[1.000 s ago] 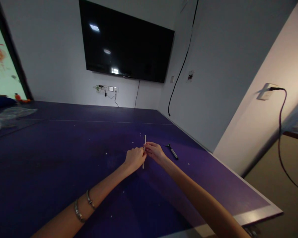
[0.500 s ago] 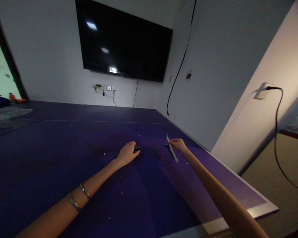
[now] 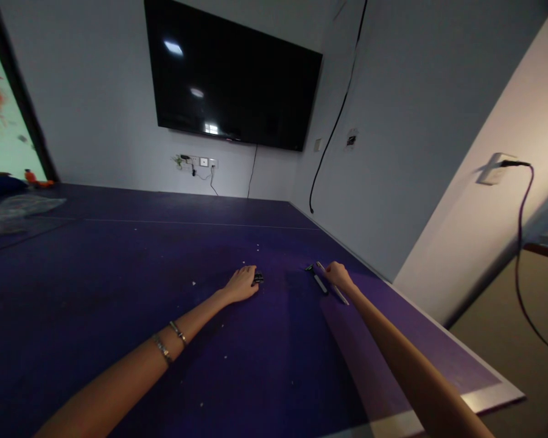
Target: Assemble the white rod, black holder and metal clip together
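My left hand (image 3: 241, 285) lies on the purple tabletop with its fingers closed round a small black object (image 3: 258, 278), whose kind I cannot make out. The fingers partly hide it. To the right, my right hand (image 3: 339, 276) pinches a slim, light grey strip (image 3: 341, 296), long and narrow, its two ends sticking out past the fingers. Just left of that strip lies a razor (image 3: 319, 283) with a dark head and a grey-and-black handle. The razor and the strip are apart, roughly side by side.
The purple table (image 3: 132, 292) carries several tiny white scraps. Clear plastic wrapping (image 3: 25, 207) and an orange item (image 3: 39, 180) sit at the far left. A black cable (image 3: 333, 131) hangs along the wall, right of the television (image 3: 237, 73).
My right hand has moved a little right and carried the strip off the razor, which now shows uncovered. My left hand stays at the black object, gripping it from slightly more above.
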A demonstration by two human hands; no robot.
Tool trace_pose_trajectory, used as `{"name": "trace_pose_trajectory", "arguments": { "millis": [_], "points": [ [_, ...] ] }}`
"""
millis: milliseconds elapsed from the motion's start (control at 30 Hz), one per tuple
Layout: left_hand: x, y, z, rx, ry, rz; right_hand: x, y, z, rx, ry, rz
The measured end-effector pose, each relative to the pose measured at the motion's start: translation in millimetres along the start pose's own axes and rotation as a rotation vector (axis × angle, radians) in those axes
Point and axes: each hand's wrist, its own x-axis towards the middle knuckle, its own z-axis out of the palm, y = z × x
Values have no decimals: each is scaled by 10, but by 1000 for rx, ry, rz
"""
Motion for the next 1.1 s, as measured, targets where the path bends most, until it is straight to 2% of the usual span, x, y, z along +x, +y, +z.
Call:
{"name": "trace_pose_trajectory", "arguments": {
  "millis": [267,500,700,800,933,1100],
  "points": [
    [10,-34,10,-55,18,9,-43,-89,44,-42,-1,-14],
    [20,-78,-1,-155,52,-12,-153,-150,-205,27,34,-69],
    [30,-23,-133,-403,126,-63,-198,-475,-340,125,-2,-327],
    [11,45,-227,-489,144,-30,-316,-719,-292,214,-74,-485],
    [-56,156,-346,-502,108,32,-572,-1037,-195,405,-221,-765],
    [-174,271,-463,-498,68,69,-812,-1314,-111,445,-295,-880]
  ]
}}
